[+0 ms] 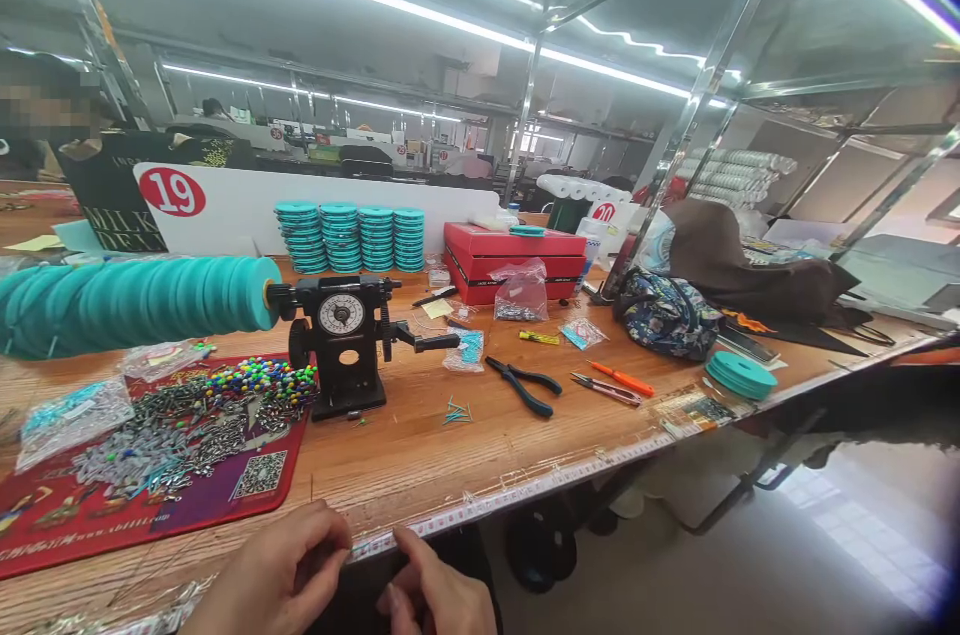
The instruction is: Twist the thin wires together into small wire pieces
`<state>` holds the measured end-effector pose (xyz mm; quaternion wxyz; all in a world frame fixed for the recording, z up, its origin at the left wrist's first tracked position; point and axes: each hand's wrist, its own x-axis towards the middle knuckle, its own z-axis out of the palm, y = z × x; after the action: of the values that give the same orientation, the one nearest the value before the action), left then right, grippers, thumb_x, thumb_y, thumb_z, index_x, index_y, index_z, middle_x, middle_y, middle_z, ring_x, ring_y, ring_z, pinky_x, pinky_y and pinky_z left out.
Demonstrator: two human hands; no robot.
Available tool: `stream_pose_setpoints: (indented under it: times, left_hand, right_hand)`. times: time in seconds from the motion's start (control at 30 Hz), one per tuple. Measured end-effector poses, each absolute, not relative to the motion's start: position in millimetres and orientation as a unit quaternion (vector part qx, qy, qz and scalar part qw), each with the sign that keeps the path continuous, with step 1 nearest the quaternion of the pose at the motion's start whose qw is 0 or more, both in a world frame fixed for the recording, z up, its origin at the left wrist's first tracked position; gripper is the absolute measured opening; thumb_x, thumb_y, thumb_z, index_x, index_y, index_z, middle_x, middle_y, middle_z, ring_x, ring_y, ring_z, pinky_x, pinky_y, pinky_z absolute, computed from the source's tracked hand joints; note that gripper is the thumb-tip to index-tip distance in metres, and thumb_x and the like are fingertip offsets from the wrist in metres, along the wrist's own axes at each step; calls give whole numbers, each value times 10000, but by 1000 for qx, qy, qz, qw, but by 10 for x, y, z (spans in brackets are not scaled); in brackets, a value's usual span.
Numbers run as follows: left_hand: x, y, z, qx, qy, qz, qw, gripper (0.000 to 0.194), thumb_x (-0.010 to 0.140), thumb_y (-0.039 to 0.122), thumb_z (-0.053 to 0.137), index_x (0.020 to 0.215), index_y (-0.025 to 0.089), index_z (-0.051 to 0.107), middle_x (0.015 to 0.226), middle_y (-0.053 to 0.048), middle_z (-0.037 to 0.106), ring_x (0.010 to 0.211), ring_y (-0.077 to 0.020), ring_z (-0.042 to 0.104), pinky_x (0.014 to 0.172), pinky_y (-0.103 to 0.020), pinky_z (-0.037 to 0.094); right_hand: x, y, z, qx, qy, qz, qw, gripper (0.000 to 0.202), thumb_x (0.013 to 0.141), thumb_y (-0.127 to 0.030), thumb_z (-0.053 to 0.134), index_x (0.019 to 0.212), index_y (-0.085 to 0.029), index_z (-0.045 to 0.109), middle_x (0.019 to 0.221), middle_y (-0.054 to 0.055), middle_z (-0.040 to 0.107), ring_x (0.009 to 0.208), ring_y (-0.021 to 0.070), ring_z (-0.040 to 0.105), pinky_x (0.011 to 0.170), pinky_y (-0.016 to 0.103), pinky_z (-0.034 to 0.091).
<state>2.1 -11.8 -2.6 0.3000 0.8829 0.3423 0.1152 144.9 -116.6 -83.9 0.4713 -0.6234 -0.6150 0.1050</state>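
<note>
At the table's front edge, my left hand (pixel 281 565) is closed, thumb and fingertips pinched together. A fine dark strand seems to stand up beside it, but what the pinch holds is too small to name. Just to its right, my right hand (pixel 442 587) is curled, with the index finger bent towards the left hand; its grip is partly hidden. Both hands are near the measuring tape (pixel 450 519) along the edge. Beyond them stands a black hand-crank winder (pixel 346 340) with a dial, carrying a long row of turquoise foam spools (pixel 150 303).
A red mat (pixel 281 500) at left bears heaped swivels and coloured beads (pixel 262 377). Pliers (pixel 525 385), an orange tool (pixel 622 377) and scissors-like snips (pixel 606 390) lie right of the winder. Behind are stacked turquoise spools (pixel 345 237) and a red box (pixel 480 265).
</note>
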Motion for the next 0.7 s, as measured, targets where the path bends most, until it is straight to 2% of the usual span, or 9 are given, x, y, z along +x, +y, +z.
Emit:
stream_pose_setpoints:
  times: [0.1, 0.23, 0.5, 0.6, 0.7]
  left_hand:
    - [12, -111, -37, 886, 336, 118, 297, 167, 761, 233, 466, 698, 206, 618, 658, 4, 652, 612, -149, 606, 583, -223, 472]
    - [10, -96, -48, 888, 330, 107, 302, 174, 759, 222, 455, 704, 205, 619, 670, 0, 658, 624, -151, 608, 590, -222, 471]
    - [-18, -70, -19, 885, 332, 78, 316, 174, 759, 209, 434, 718, 200, 603, 686, 5, 659, 639, -147, 609, 585, -211, 452]
    - [-10, -69, -7, 881, 336, 76, 325, 170, 759, 219, 441, 716, 209, 605, 692, 12, 662, 648, -145, 612, 595, -205, 450]
    - [-3, -66, -14, 881, 337, 72, 324, 177, 765, 220, 432, 730, 216, 605, 704, 16, 660, 662, -144, 610, 612, -209, 451]
  right_hand:
    - [1456, -1164, -919, -623, -637, 83, 447, 459, 759, -143, 454, 1217, -176, 462, 663, -2, 684, 548, 149, 632, 563, 213, 503]
    - [1463, -1156, -1072, -631, -651, 59, 417, 537, 731, -129, 466, 1264, -159, 412, 656, 2, 683, 525, 165, 632, 522, 228, 506]
    - [1495, -1172, -1029, -625, -643, 10, 444, 438, 745, -150, 467, 1182, -162, 487, 617, -10, 668, 485, 140, 614, 490, 204, 481]
    - [1515, -1160, -910, -614, -652, -48, 442, 440, 773, -149, 429, 1211, -106, 434, 570, -18, 647, 432, 131, 591, 434, 204, 456]
    - [1551, -1131, -769, -594, -678, -121, 416, 369, 793, -142, 385, 1137, -36, 469, 552, 8, 632, 397, 137, 570, 381, 220, 427]
